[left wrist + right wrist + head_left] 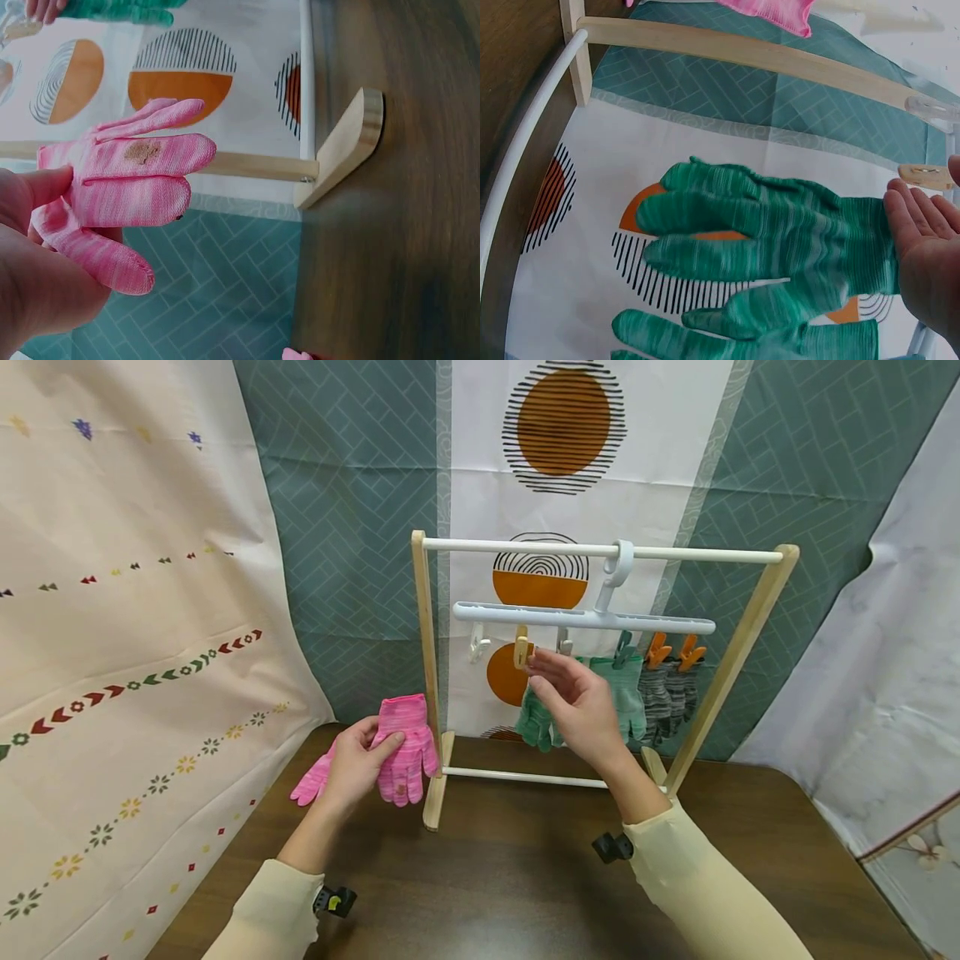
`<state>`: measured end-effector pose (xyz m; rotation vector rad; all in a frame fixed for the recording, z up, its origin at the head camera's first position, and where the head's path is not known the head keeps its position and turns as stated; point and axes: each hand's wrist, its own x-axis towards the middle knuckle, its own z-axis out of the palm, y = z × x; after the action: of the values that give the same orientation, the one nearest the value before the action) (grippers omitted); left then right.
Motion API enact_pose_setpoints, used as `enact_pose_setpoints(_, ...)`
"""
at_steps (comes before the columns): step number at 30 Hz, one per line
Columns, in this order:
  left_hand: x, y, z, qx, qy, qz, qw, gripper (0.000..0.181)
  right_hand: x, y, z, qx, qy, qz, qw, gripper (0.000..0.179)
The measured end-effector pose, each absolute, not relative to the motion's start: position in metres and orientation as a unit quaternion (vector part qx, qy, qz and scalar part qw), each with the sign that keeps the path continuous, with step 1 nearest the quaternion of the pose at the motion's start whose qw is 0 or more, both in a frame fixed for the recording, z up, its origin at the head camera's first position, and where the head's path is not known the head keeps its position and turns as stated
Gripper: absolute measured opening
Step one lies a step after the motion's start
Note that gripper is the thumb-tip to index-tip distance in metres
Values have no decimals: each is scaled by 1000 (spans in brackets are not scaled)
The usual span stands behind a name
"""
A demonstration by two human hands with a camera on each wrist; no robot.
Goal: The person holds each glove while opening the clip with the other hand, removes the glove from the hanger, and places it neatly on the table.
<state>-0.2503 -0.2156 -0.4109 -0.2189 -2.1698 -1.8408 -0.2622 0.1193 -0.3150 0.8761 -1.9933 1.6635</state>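
My left hand (358, 764) pinches a pink knit glove (405, 752) between thumb and fingers, its cuff up. A brown stain (142, 152) marks that glove. Another pink glove (311, 781) shows behind the left hand. Fingers fairly straight, my right hand (577, 702) is raised beside a tan clothespin (521, 647) under the white hanger (517, 615). In the right wrist view its fingertips lie at the cuff of a hanging green glove (780, 232); whether they touch it, I cannot tell. A second green glove (626, 693) and grey gloves (660, 702) hang farther right.
A wooden rack (422, 610) with a white top rod (517, 547) carries the hanger. A white clothespin (478, 643) hangs at its left end, orange clothespins (658, 650) at its right. The rack stands on a brown table (487, 868), with patterned cloth (337, 510) behind.
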Motion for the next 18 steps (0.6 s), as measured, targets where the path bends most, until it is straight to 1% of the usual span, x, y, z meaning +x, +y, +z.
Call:
enact_pose_setpoints(8, -254, -227, -414, -57, -755, -639, 138, 40, -256, 126, -322, 309, -737, 569, 195, 40)
enact_pose_setpoints(18, -262, -234, -417, -56, -758, -633, 145, 39, -246, 132, -330, 322, -765, 520, 203, 41)
